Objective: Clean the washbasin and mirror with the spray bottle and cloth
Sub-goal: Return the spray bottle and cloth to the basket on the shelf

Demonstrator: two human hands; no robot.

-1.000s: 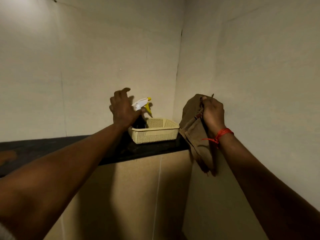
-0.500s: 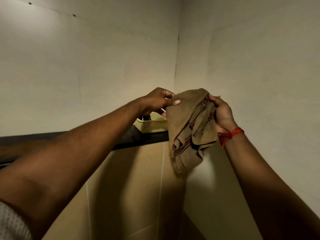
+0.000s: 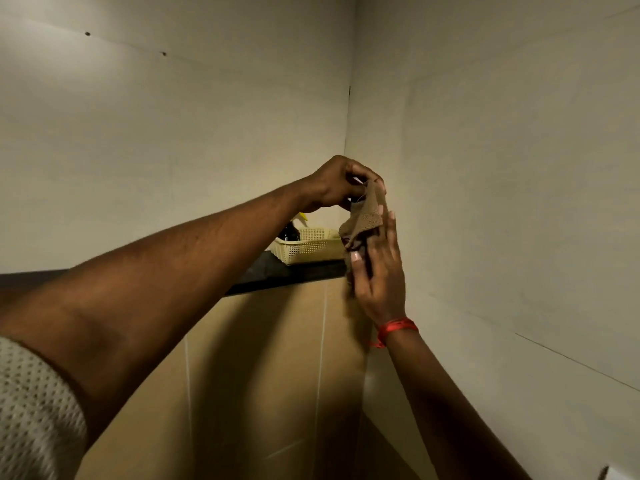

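Both hands hold a brown cloth (image 3: 366,213) up in the corner of the room. My left hand (image 3: 341,183) pinches its top edge. My right hand (image 3: 377,268), with a red thread at the wrist, has the bunched lower part against its palm and fingers. The spray bottle (image 3: 292,227), dark with a yellow and white head, stands in a cream plastic basket (image 3: 311,249) on a dark shelf, mostly hidden behind my left forearm. Washbasin and mirror are out of view.
The dark shelf (image 3: 298,273) runs along the left wall into the corner. Plain pale walls meet at the corner above it, with beige tiles below. A small white object (image 3: 623,474) shows at the bottom right edge.
My left hand let go of the spray bottle in the basket and moved right to the cloth. The cloth, hanging loose before, is now gathered small between both hands.
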